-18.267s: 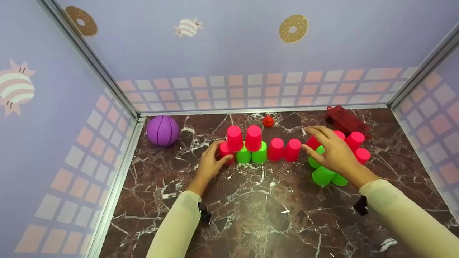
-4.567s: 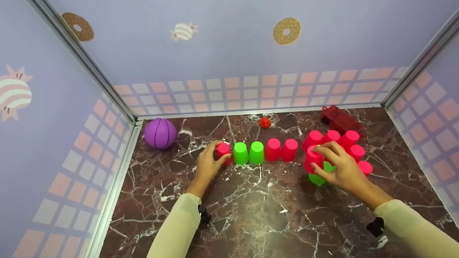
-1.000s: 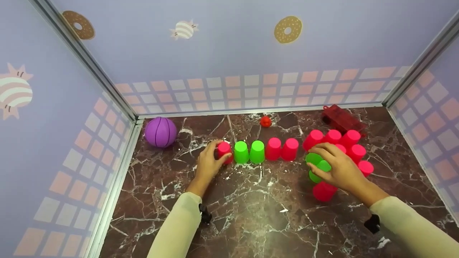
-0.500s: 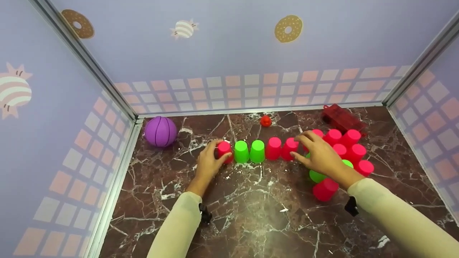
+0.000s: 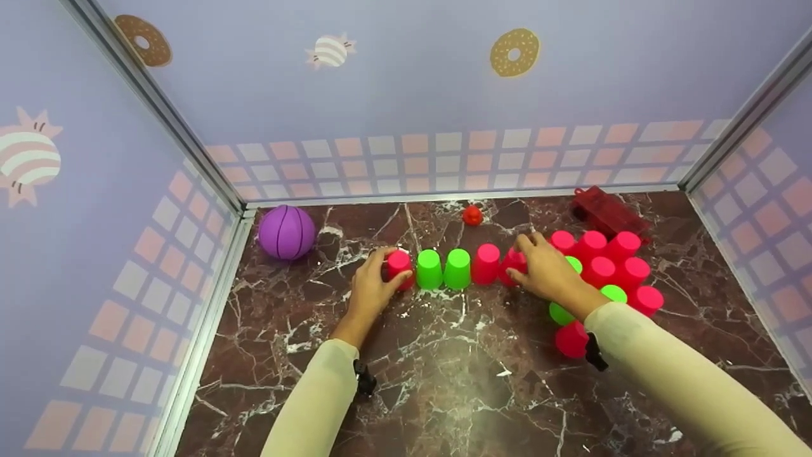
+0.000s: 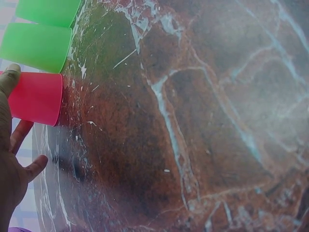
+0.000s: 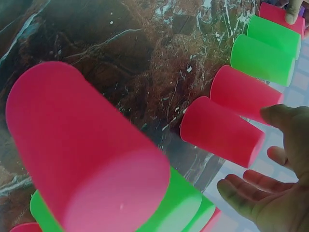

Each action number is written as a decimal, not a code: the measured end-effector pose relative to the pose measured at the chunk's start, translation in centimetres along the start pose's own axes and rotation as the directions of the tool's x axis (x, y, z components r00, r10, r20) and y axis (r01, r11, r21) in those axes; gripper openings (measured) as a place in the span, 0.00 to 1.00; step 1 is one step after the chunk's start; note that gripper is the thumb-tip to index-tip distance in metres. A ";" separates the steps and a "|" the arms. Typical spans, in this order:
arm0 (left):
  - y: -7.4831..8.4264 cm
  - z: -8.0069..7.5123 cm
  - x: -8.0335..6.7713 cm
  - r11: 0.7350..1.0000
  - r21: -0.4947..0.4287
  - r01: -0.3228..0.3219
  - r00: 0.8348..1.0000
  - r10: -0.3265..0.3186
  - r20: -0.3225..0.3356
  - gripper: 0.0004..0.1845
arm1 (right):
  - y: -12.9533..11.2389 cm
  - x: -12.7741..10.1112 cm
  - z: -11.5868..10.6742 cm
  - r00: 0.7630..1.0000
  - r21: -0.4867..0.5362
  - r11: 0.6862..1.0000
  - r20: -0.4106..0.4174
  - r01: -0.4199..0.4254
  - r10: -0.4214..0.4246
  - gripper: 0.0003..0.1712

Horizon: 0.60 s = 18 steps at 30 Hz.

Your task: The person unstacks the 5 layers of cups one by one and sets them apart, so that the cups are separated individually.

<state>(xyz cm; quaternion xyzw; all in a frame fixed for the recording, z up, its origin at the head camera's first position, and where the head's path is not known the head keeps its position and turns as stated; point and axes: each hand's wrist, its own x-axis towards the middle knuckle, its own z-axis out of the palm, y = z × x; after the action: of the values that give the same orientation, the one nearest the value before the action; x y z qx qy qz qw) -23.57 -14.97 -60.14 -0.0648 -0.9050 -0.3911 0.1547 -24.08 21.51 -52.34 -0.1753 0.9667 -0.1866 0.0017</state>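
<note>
Upside-down plastic cups stand in a row. In the head view, my left hand [image 5: 370, 289] holds the pink cup [image 5: 399, 270] at the left end, thumb in front and fingers behind. To its right come two green cups [image 5: 443, 270], then a pink cup [image 5: 486, 263]. At the right end, my right hand [image 5: 547, 268] reaches round the last pink cup [image 5: 511, 261]. The right wrist view shows this cup [image 7: 219, 133] between spread thumb and fingers [image 7: 236, 193], with a gap showing below it. In the left wrist view the left thumb [image 6: 10, 77] lies against its cup [image 6: 36, 99].
A cluster of pink cups [image 5: 598, 271] and green cups [image 5: 613, 295] stands right of the row, under the right forearm; one pink cup [image 5: 572, 339] is nearest the front. Behind lie a purple ball [image 5: 287, 232], a small red object [image 5: 472, 215] and a red translucent box [image 5: 610, 211].
Two pink cups have gone from atop the green ones. A pink cup the right hand held now stands at the cluster's front. That hand has since moved left to the row's end.
</note>
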 end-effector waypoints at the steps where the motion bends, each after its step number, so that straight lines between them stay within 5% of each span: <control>1: 0.0 0.0 0.0 1.000 0.001 0.001 1.000 -0.001 0.001 0.32 | 0.0 0.1 0.1 1.000 0.001 1.000 0.007 -0.012 0.012 0.29; 8: 0.0 0.2 0.1 1.000 0.003 0.001 1.000 -0.001 0.003 0.32 | -0.3 0.4 0.6 0.999 0.021 0.999 0.017 -0.046 0.046 0.26; 18: -0.1 0.1 0.0 1.000 -0.010 0.004 1.000 -0.004 0.015 0.32 | 0.3 0.4 0.2 0.995 0.059 0.997 -0.094 0.044 -0.038 0.20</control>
<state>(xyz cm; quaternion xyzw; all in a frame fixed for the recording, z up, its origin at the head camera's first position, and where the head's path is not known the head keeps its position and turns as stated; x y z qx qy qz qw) -23.60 -14.99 -60.32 -0.0665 -0.9043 -0.3953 0.1468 -24.58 21.56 -52.59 -0.1861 0.9557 -0.2241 -0.0415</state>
